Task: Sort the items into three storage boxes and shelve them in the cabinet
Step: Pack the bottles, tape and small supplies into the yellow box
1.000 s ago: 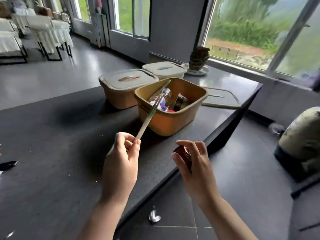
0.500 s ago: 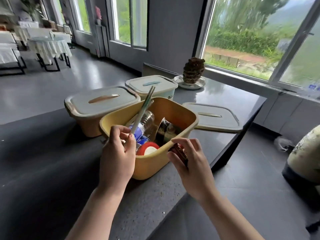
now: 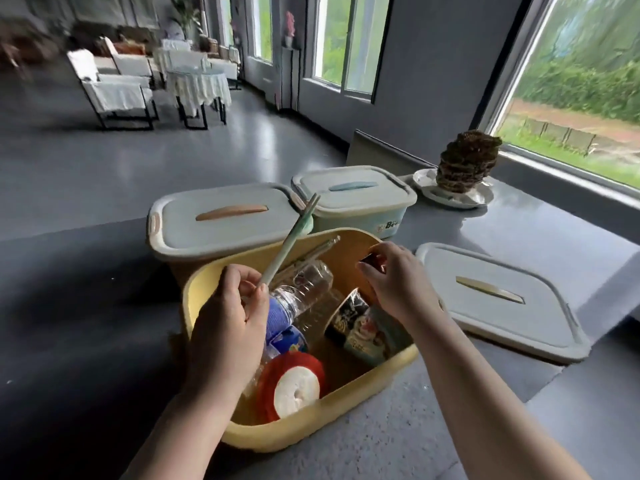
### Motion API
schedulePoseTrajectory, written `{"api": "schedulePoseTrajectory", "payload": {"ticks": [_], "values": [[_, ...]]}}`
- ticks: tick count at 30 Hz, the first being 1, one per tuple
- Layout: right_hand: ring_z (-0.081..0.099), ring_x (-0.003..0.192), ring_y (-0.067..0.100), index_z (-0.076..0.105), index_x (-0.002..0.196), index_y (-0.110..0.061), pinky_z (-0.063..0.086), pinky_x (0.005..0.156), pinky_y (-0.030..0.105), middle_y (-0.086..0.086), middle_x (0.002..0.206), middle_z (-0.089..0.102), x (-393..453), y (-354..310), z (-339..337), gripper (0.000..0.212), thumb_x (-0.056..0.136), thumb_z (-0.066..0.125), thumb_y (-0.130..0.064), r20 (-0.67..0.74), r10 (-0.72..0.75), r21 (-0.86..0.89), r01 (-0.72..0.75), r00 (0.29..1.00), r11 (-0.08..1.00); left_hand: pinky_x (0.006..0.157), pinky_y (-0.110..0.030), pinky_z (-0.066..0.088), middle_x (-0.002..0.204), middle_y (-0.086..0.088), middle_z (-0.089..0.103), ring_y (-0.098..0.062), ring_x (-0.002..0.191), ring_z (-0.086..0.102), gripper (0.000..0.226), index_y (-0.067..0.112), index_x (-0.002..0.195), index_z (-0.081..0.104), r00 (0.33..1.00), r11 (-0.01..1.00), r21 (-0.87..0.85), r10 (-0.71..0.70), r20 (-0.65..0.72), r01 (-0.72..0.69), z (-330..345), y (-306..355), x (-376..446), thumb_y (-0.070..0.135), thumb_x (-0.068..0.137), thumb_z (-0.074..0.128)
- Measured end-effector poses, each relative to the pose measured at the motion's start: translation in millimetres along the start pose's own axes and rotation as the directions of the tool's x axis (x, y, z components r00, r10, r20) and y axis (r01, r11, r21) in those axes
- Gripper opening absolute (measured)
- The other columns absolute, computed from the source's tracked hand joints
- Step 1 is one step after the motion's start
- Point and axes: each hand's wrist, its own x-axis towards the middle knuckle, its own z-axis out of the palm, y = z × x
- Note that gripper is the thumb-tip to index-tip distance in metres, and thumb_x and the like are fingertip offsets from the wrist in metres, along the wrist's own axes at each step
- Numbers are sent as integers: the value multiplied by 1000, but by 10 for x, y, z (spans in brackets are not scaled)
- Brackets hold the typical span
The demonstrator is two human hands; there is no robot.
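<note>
A person's two bare hands worked over an open yellow box (image 3: 398, 362) on a dark surface (image 3: 86, 323). The left hand (image 3: 227, 327) pinched the lower end of pale green chopsticks (image 3: 289, 240), which tilted up and away over the box's far rim. The right hand (image 3: 394, 282) was closed around a small dark item (image 3: 367, 258), mostly hidden by the fingers, and held it inside the box near the far wall.

Half a second earlier the right hand had hovered at the box's near rim with the item; it had since moved forward over the contents. A second earlier both hands had been well short of the box, above the surface edge. The view had also drawn closer, so the box filled more of the scene.

Inside the box lay a clear bottle (image 3: 304, 289) with a blue label, a red tape roll (image 3: 294, 386) with a white core leaning at the near wall, and a printed cup (image 3: 360, 323) on its side.

Behind the box stood two lidded boxes touching each other: a tan one (image 3: 221, 220) on the left and a pale green one (image 3: 356, 199) on the right. A loose lid (image 3: 498, 299) lay flat just right of the yellow box.
</note>
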Motion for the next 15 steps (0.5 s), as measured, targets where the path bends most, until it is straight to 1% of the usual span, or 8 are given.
{"api": "schedulePoseTrajectory", "payload": {"ticks": [2,4,5,6,8,9,12,15], "values": [[57,92,22,61,106,-17,47,76,33,4,105,63,285,24,113,31,89,62,-42,130,-20,-100,33,991,994,57,-29,51,78,16,58,-5,74,60,8,25,89,51,999,999,44,-27,-24,28,59,-59,61,20,91,57],[55,85,21,59,96,-14,42,69,29,4,99,62,506,26,218,30,89,61,-43,277,-30,-209,91,960,974,63,-40,54,78,12,59,-10,74,60,13,29,85,51,993,991,66,-116,17,115,103,-105,167,20,91,58],[55,84,22,57,93,-13,41,68,28,4,97,62,596,28,256,31,90,60,-44,332,-34,-249,122,943,961,66,-39,54,79,10,59,-11,75,60,14,29,84,51,984,984,67,-172,52,168,121,-111,230,19,91,58],[57,87,24,56,90,-13,42,69,29,4,96,61,688,34,293,30,91,59,-43,368,-41,-274,150,929,950,65,-34,54,80,9,59,-12,77,61,15,29,83,52,973,975,51,-218,76,214,138,-110,295,18,91,58],[60,93,26,56,90,-15,46,72,30,4,98,61,841,59,363,27,91,59,-42,406,-61,-307,199,912,931,59,-18,48,84,3,59,-11,76,60,12,24,86,54,949,954,-16,-297,105,300,176,-100,379,14,92,57],[61,95,26,58,92,-15,47,74,31,5,102,63,888,70,397,26,90,60,-41,418,-70,-323,220,906,920,55,-15,45,85,0,58,-9,73,58,9,21,88,54,936,940,-49,-332,114,339,193,-97,389,13,92,56],[62,99,27,62,105,-12,51,79,33,6,109,64,951,88,524,31,89,63,-38,447,-62,-357,242,892,902,49,-15,42,85,-5,60,-5,62,54,6,19,89,55,917,918,-66,-381,120,390,225,-157,365,14,93,57],[61,102,26,63,108,-12,51,81,33,7,112,64,972,125,679,27,90,63,-32,512,-55,-330,255,857,909,49,-15,42,83,-4,61,-5,61,55,5,19,88,56,908,912,-39,-401,120,408,215,-223,365,15,92,58]]}}
